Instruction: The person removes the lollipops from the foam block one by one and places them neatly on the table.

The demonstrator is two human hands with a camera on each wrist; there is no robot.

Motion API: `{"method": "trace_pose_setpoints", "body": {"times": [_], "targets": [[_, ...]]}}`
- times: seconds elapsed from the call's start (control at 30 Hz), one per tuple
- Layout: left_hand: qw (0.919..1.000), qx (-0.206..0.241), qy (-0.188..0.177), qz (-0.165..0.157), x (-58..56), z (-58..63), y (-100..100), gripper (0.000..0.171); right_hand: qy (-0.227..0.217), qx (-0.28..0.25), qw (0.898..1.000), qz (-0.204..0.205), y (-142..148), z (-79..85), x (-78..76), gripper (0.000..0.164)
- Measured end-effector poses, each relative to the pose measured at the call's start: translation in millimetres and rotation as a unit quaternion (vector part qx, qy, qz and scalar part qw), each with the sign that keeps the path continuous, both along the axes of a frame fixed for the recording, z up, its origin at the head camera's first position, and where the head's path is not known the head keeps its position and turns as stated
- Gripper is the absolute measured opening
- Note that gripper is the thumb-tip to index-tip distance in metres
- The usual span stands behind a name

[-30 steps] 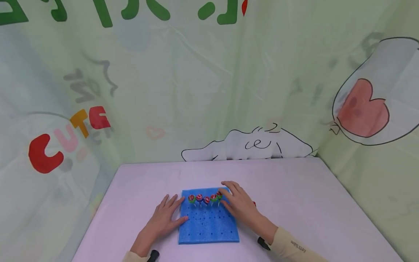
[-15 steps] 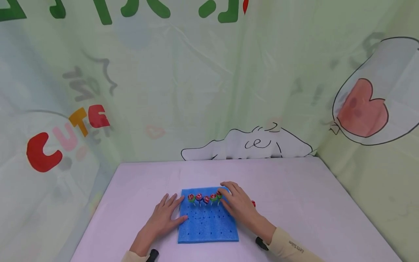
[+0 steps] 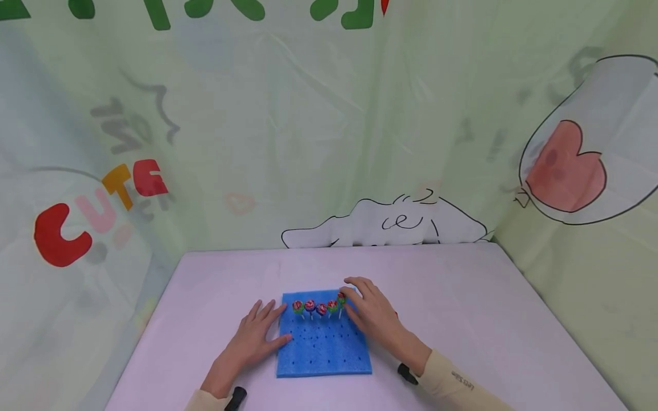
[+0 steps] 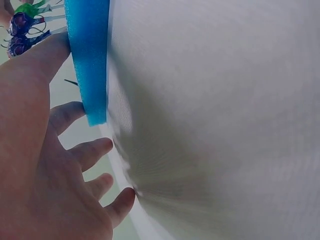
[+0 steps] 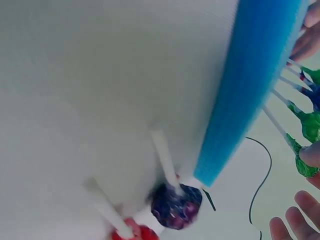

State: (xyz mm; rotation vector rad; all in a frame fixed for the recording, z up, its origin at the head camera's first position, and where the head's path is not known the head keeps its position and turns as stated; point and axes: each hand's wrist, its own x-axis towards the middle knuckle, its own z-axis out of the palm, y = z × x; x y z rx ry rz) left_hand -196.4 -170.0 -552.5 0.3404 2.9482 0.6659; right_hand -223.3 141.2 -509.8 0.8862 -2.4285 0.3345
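Colourful "CUTE" lettering (image 3: 101,222) on the cloth backdrop (image 3: 319,142), tiny "Let's Slim" print (image 3: 463,381) on the right sleeve (image 3: 457,391)

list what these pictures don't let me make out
Red lollipop: cut off by the bottom edge, right wrist view.
Held green lollipop: partly covered by the right hand, right wrist view.
Lower end of its stick: hidden by the blue board, right wrist view; too small to judge, head view.
Green lettering: cut off by the top edge, head view.
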Motion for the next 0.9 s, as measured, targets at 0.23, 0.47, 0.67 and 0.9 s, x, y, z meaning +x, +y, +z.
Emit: {"method": "trace_pose_setpoints", "body": {"times": [0.23,0.47,0.67,0.9], "targets": [[1.0000,-0.001,0.000,0.002,-0.4,2.2,1,0.081,0.004,-0.009,1.000,-0.004,2,9.2,-4.0,0.039],[1.0000,-0.005,0.000,0.002,-0.5,1.3,1,0.081,-0.022,-0.010,1.000,-0.019,5,15.0,-3.1,0.039],[1.0000,-0.005,-0.005,0.006,0.9,2.0,2,0.081,-0.118,-0.040,0.992,-0.011,7,13.8,-1.3,0.033],[0.9999,-0.008,-0.005,0.007,0.9,1.1,2,0.081,-0.331,-0.119,0.935,0.040,11,17.6,-1.7,0.028]]}}
